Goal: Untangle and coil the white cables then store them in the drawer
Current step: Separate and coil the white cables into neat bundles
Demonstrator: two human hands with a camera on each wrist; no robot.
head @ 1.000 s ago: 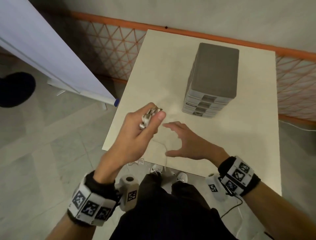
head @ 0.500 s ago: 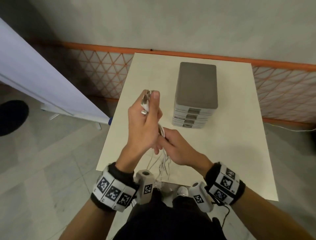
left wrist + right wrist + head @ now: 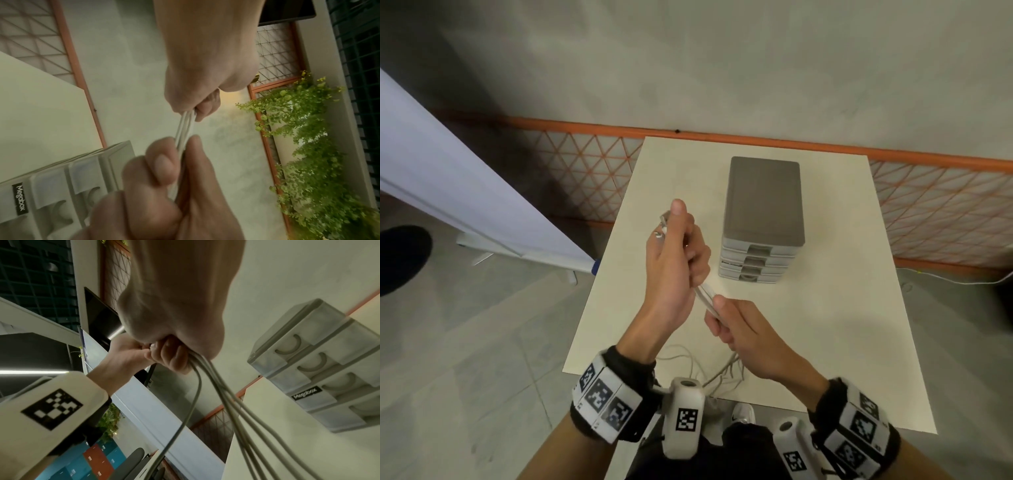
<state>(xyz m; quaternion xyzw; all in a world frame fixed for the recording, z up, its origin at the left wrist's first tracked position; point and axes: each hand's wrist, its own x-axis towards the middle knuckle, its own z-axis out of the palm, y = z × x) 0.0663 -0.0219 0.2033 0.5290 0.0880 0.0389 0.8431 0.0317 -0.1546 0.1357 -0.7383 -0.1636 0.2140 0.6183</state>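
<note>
Here both hands' fingers (image 3: 717, 305) curled tight round white cables (image 3: 705, 296).

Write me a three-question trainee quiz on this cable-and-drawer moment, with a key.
1. True or false: a drawer of the drawer unit is pulled open.
2. Which hand holds the plug ends of the white cables up high?
A. left hand
B. right hand
C. neither
3. Fill in: below the right hand, the loose cable ends hang past the near edge of the ____.

Key:
1. False; all the drawers sit closed in the head view.
2. A; the plugs stick out by the left thumb, while the right hand grips the bundle lower down.
3. The table.
</note>
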